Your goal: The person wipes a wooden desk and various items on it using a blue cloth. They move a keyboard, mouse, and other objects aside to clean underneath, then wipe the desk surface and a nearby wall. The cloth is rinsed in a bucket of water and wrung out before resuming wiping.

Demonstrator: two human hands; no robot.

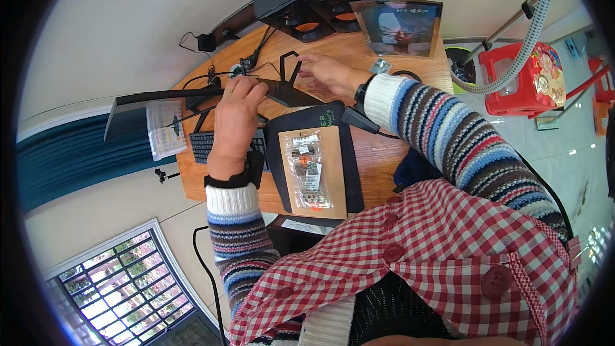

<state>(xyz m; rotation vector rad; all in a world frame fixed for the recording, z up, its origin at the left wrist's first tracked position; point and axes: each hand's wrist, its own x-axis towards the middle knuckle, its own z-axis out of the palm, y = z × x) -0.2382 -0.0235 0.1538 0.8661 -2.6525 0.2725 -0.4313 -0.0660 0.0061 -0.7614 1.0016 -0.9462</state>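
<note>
A black stand (287, 93) with a flat base and an angular loop-shaped upright is on the wooden desk. My right hand (331, 74) is at the right side of the loop, its fingertips at the frame; whether they grip it is unclear. My left hand (238, 110) is curled over the left end of the base, above a black keyboard (202, 146). Its fingertips are hidden, so I cannot tell what it holds. Left of that hand is a thin dark monitor (168, 95), seen edge-on. Nearer me, a clear plastic packet (307, 168) lies on a brown cardboard piece (343, 178) over a black mat (353, 173).
Two black speakers (281, 2) stand at the back, beside a framed picture (403, 29). Cables and a plug (250, 61) lie behind the stand. A clear plastic case (166, 129) is at the desk's left edge. A red stool (523, 79) and a ribbed hose (531, 43) are on the right.
</note>
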